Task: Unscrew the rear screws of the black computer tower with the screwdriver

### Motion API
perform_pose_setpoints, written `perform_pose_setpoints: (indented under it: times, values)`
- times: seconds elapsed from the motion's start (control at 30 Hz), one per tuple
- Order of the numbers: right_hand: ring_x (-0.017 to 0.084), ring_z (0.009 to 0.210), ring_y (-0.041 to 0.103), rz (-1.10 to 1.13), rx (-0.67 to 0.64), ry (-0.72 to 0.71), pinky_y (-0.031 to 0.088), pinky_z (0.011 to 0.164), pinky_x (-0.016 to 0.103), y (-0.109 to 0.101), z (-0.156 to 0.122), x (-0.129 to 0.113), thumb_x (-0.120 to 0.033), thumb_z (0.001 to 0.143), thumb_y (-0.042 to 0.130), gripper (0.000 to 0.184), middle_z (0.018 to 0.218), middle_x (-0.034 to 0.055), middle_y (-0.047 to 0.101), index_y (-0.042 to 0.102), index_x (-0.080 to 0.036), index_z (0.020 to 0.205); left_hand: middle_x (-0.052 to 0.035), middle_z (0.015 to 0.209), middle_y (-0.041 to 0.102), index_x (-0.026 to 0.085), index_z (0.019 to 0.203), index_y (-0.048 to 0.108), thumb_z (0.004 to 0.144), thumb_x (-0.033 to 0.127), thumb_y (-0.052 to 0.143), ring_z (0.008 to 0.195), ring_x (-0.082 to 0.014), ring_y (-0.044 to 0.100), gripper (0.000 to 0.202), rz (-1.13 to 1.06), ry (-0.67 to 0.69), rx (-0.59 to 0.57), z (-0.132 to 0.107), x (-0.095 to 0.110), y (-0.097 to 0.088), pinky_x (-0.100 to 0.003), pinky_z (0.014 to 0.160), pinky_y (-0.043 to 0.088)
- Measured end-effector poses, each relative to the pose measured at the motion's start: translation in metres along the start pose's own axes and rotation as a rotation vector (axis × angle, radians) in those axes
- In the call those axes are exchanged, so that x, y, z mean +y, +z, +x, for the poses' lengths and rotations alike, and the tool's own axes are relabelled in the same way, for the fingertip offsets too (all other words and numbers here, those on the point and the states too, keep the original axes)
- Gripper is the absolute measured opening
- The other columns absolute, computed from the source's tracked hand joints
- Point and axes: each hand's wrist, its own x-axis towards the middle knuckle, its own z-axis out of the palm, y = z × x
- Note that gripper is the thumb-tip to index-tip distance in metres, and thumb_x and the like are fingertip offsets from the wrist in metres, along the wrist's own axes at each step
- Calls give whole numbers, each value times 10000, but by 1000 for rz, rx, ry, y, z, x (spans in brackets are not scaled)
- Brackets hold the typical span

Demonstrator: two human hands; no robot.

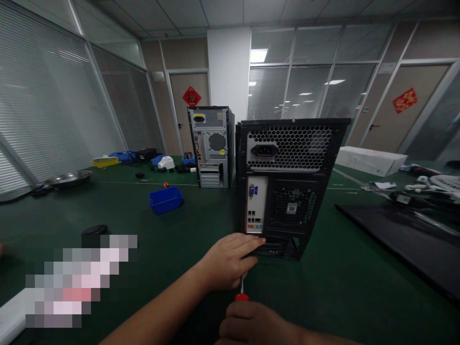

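A black computer tower case (321, 191) stands upright before me, its rear panel facing me. My left hand (232, 258) reaches to the lower left of that panel, fingers stretched out and touching it below the ports. Just below it, my right hand (253, 323) is closed around a screwdriver (242, 297) with a red handle and a thin metal shaft. The shaft points up towards the underside of my left hand, where its tip is hidden. Any screw at that spot is out of sight.
Behind stands a second computer tower (212, 143). A blue bin (166, 200) sits left on the green table (201, 211). A black panel (388, 239) and a white box (372, 160) lie right. A metal bowl (70, 178) and a pixelated patch are at left.
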Motion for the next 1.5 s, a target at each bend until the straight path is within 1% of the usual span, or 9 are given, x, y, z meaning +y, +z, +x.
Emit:
perform_pose_setpoints:
  times: [0.1,0.2,0.33,0.5,0.8,0.93,1.07,1.27,1.5]
  values:
    - [98,632,434,-12,-166,-16,414,650,223,10,-11,-4,-369,931,742,272,694,-68,533,551,-183,879,-98,1524,532,175,1075,701,849,207,592,1330,-263,548,253,-6,1,-9,0,0,0,-426,1095,483]
    - [90,688,481,23,-257,-26,423,689,223,11,-12,-5,-393,968,709,257,721,-67,555,566,-182,933,-100,1526,529,173,1077,701,852,217,598,1328,-263,548,251,-4,2,-16,0,-1,-1,-424,1100,481]
    - [75,775,522,74,-39,13,421,741,240,3,1,-2,-323,1098,486,192,807,-63,617,581,-164,1047,-91,1513,547,180,1051,703,869,197,580,1315,-254,563,221,9,2,-3,1,-1,-1,-412,1078,498]
    - [62,816,534,92,177,43,431,761,238,-14,24,1,-195,1133,301,348,876,-66,644,612,-144,986,-82,1501,562,188,1038,708,927,200,556,1311,-242,569,188,23,-4,27,2,0,-1,-400,1079,498]
    - [68,816,536,88,194,72,425,779,241,-29,25,1,-176,1138,222,442,885,-54,648,621,-144,950,-89,1512,548,177,1033,710,883,201,577,1318,-249,564,202,17,-1,5,1,0,-2,-406,1076,500]
    - [71,831,547,82,125,46,426,779,242,-15,14,0,-230,1122,378,267,888,-67,653,610,-162,1007,-95,1519,539,174,1039,708,848,204,585,1319,-263,560,230,5,-3,-3,0,0,0,-423,1080,498]
    - [85,755,529,64,-105,-8,427,773,238,-2,1,-2,-307,1080,509,171,763,-57,602,585,-172,1007,-99,1515,543,176,1049,707,826,184,590,1308,-261,568,252,1,-8,10,1,0,0,-420,1078,500]
    - [93,683,490,8,-386,-22,404,706,234,4,-8,-5,-352,963,711,226,653,-72,517,563,-190,908,-100,1522,534,169,1073,696,818,189,607,1324,-262,554,271,4,-4,-19,0,0,-1,-424,1090,493]
    - [68,795,531,150,-98,-4,393,750,259,1,1,0,-311,1094,504,162,905,-80,655,561,-161,1070,-90,1527,531,177,1036,695,850,191,593,1332,-252,549,213,8,-3,-20,0,0,-1,-415,1085,495]
